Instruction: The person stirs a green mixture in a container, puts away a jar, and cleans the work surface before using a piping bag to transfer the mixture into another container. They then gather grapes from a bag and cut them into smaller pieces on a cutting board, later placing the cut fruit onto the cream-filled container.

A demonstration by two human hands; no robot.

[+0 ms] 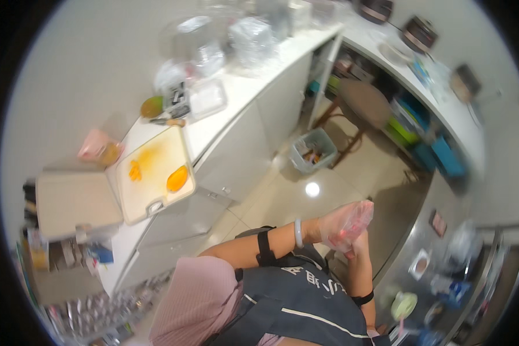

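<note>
My left hand (343, 225), in a thin clear plastic glove with a pale bangle at the wrist, is held out in front of my dark apron (277, 308). From below, my right hand (358, 247) meets it, touching it around the palm and glove. The fingers of both hands are blurred and overlap, so their grip does not show. Away to the left, a cutting board (150, 199) on the white counter carries a cut mango half (177, 179) and small mango pieces (135, 170).
By the wall sit a green mango (152, 107), a knife (176, 122) and a white tray (208, 99). A bin (313, 151) with scraps stands on the floor beside a brown stool (363, 104). At right runs a metal counter (406, 256) with a pale green item (404, 305).
</note>
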